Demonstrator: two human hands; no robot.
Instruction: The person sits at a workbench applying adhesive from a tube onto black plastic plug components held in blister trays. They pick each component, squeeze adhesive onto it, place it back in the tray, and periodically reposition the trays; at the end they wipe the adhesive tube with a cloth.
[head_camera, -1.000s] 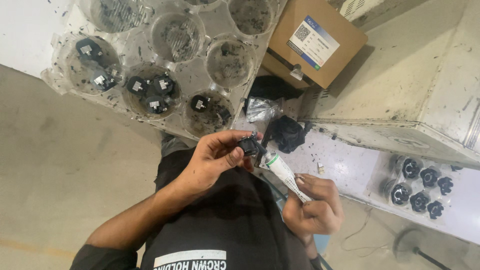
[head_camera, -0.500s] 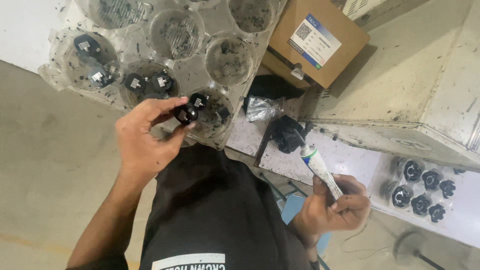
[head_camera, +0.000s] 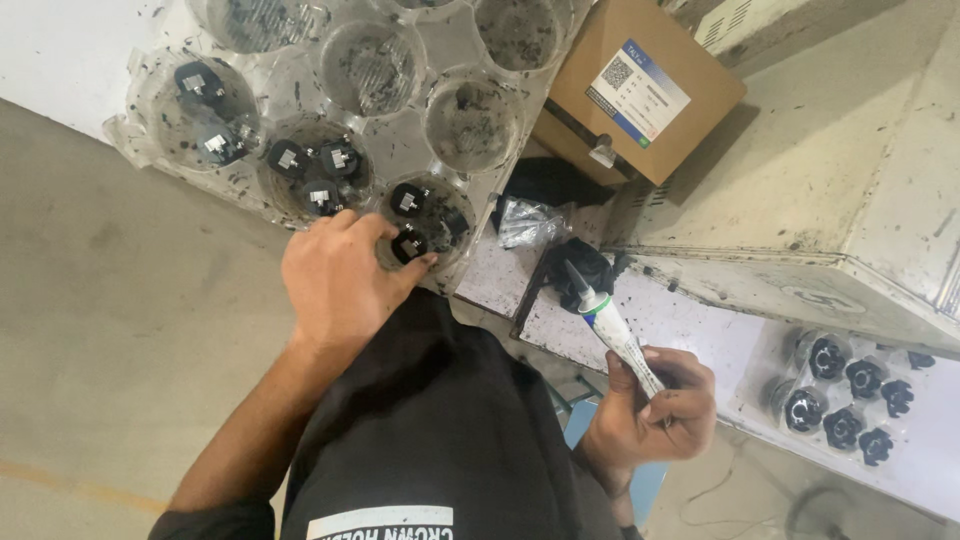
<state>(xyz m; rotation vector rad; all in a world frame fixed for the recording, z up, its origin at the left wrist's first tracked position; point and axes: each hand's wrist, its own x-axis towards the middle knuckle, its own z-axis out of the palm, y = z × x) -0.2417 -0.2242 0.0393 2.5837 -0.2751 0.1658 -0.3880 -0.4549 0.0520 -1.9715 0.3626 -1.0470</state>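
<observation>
Setting black part (head_camera: 408, 245) into tray cup (head_camera: 445, 215), left hand (head_camera: 340, 280) lowered; right hand (head_camera: 655, 405) still gripping tube (head_camera: 615, 330).

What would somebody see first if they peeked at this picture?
Probably the big clear plastic tray at the top, full of round cups with little black parts inside. The left hand rests at its near edge, fingertips on one small black part in a cup. Lower right, the right hand holds a white tube with a dark nozzle pointing up, and a brown cardboard box sits at the top right.
</observation>
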